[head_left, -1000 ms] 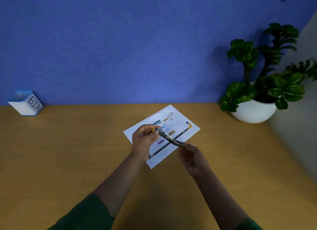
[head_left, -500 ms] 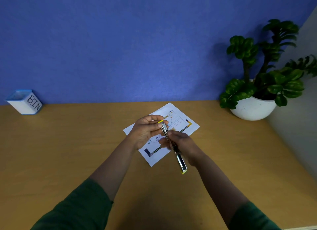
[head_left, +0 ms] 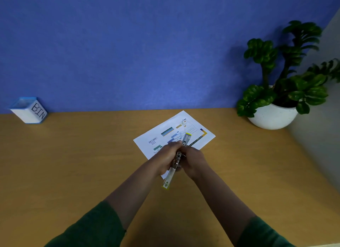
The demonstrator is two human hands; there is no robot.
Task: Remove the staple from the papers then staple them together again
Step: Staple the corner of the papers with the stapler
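The printed papers point(head_left: 165, 132) lie flat on the wooden desk point(head_left: 73, 163), angled with their long side running toward the far right. Above their near corner I hold a metal stapler with yellow ends point(head_left: 170, 176), swung fully open into one long line. One end points away over the papers, the other toward me. My left hand point(head_left: 166, 157) and my right hand point(head_left: 194, 161) both grip it around the hinge in the middle, close together. The staple on the papers is not visible.
A small white box with a blue rim marked BIN point(head_left: 28, 110) stands at the far left against the blue wall. A potted plant in a white bowl point(head_left: 274, 116) sits at the far right corner, beside a grey side wall.
The open stapler has turned from lying crosswise to pointing away from me. My hands have closed in together around its middle and dropped toward the near corner of the papers.
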